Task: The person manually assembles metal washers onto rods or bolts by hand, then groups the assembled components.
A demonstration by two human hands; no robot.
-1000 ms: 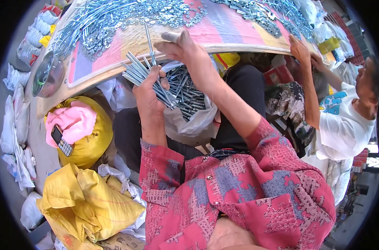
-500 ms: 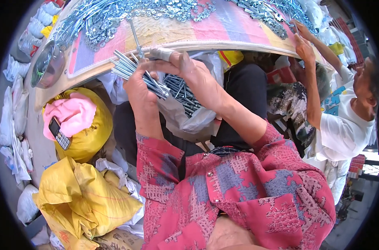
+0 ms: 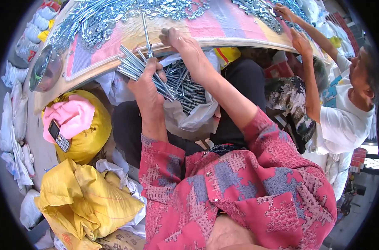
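Note:
My left hand (image 3: 149,85) is wrapped round a bundle of long silver bolts (image 3: 132,66), fanned out past both sides of the fist. One bolt (image 3: 146,31) stands up steeply from its thumb and fingers, with a wider collar low on its shank. By the table's front edge, my right hand (image 3: 182,43) has its fingers curled together; whatever they hold, if anything, is hidden. Below both hands, a white plastic bag (image 3: 189,121) gapes between my knees, with many bolts (image 3: 187,87) inside.
Loose washers and nuts (image 3: 177,10) and heaped bolts (image 3: 83,21) cover the striped tabletop's (image 3: 227,25) far side. A bowl (image 3: 45,68) sits at its left corner. Yellow sacks (image 3: 89,196) stand left, one under a pink cloth (image 3: 70,114) and phone (image 3: 59,135). A co-worker (image 3: 343,108) works at right.
My right hand has left the upright bolt and moved up and right to the table edge. My left hand keeps the bundle, shifted slightly right and lower.

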